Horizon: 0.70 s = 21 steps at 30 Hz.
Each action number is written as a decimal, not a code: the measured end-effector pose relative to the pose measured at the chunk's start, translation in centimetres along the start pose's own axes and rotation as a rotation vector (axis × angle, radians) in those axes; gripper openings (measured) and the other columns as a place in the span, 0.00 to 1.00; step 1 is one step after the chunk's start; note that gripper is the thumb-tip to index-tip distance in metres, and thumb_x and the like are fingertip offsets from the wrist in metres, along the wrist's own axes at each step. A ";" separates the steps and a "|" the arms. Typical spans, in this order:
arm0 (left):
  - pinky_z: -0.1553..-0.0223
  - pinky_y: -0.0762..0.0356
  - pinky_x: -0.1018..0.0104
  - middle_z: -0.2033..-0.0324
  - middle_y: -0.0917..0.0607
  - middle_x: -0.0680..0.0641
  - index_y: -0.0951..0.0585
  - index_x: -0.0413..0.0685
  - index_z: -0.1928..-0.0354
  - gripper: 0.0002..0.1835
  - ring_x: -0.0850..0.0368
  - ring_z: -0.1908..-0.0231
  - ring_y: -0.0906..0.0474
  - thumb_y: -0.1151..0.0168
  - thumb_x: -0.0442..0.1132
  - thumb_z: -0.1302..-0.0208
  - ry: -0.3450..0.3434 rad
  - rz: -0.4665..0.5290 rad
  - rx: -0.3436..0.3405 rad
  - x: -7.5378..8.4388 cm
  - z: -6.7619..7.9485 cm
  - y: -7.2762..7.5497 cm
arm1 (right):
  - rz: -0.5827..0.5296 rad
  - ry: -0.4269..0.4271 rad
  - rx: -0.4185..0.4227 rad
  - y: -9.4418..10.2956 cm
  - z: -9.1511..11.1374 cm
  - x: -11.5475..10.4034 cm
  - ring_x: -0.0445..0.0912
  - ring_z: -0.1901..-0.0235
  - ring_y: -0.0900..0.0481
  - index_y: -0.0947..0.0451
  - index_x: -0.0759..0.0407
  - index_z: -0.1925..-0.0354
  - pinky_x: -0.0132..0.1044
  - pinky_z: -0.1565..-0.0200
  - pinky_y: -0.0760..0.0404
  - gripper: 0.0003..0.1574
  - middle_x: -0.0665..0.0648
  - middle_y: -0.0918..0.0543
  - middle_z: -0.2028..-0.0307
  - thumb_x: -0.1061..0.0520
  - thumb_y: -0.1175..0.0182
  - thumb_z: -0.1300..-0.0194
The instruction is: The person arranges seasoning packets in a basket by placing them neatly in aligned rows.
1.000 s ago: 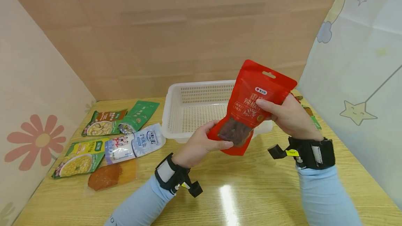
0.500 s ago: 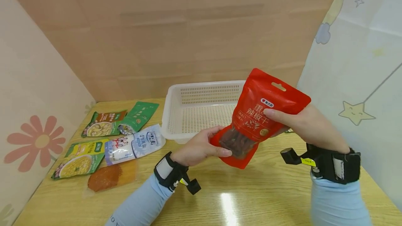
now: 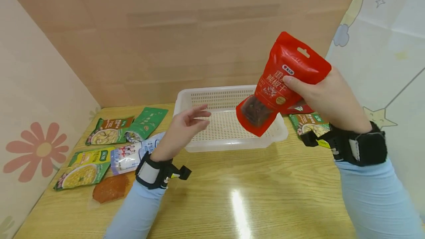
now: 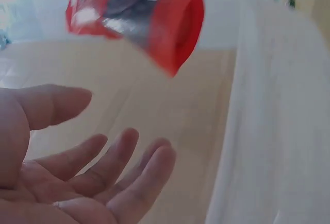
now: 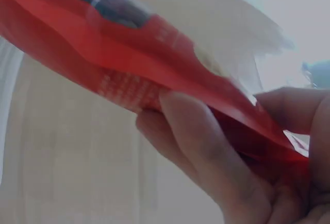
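Note:
A red pouch of dried chilis [image 3: 270, 87] hangs tilted above the right part of a white plastic basket [image 3: 229, 144]. My right hand [image 3: 328, 97] grips the pouch by its right side, thumb on the printed front; in the right wrist view the fingers [image 5: 193, 136] press its back. A dark window low on the pouch shows the chilis. My left hand [image 3: 182, 128] holds nothing and is near the basket's left front corner, its fingers relaxed and apart. In the left wrist view the pouch [image 4: 139, 13] is beyond these fingertips, apart from them.
Left of the basket lie a brown-green packet [image 3: 111, 130], a green pouch [image 3: 147, 123], a yellow-green packet [image 3: 84, 169], a white-blue bag [image 3: 127, 158] and a clear bag of reddish-brown powder [image 3: 111, 187]. Another green packet [image 3: 308, 123] lies right of the basket, partly behind my right wrist.
My left hand has let go of the pouch and moved left. My right hand has lifted the pouch up and away, after first drawing it to the right.

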<state>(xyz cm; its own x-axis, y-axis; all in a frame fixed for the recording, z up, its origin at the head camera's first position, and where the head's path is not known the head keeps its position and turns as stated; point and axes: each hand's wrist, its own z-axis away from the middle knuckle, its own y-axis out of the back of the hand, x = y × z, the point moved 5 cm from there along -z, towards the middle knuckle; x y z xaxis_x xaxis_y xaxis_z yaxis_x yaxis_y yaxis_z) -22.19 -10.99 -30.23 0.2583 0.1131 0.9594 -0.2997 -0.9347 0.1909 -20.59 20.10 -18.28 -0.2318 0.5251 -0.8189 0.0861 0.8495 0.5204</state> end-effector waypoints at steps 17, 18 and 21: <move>0.38 0.31 0.46 0.29 0.37 0.35 0.50 0.43 0.22 0.38 0.39 0.34 0.34 0.46 0.45 0.26 0.293 -0.283 0.199 -5.4 -1.1 9.0 | 0.287 -0.010 -0.061 -5.0 -8.5 5.1 0.62 0.61 0.22 0.31 0.72 0.42 0.47 0.67 0.15 0.26 0.70 0.21 0.51 0.52 0.46 0.27; 0.39 0.30 0.46 0.29 0.38 0.35 0.52 0.43 0.22 0.39 0.38 0.34 0.35 0.46 0.46 0.25 0.315 -0.279 0.172 -5.9 -1.2 8.9 | 0.301 -0.009 -0.066 -5.3 -8.7 5.4 0.62 0.63 0.22 0.31 0.72 0.43 0.45 0.70 0.16 0.25 0.71 0.21 0.52 0.52 0.46 0.27; 0.42 0.26 0.47 0.29 0.39 0.33 0.57 0.42 0.22 0.41 0.39 0.35 0.33 0.47 0.45 0.25 0.353 -0.250 0.120 -7.0 -1.5 8.5 | 0.349 -0.014 -0.070 -6.1 -9.4 6.3 0.61 0.62 0.23 0.29 0.71 0.43 0.43 0.71 0.18 0.23 0.70 0.21 0.51 0.54 0.46 0.27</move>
<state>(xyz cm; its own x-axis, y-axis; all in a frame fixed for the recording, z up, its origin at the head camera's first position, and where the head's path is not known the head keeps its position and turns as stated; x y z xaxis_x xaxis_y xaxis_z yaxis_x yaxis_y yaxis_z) -27.94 -19.24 -35.01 -0.0263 0.4287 0.9030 -0.1539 -0.8943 0.4201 -31.70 17.75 -24.30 -0.1866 0.7844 -0.5915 0.0913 0.6134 0.7845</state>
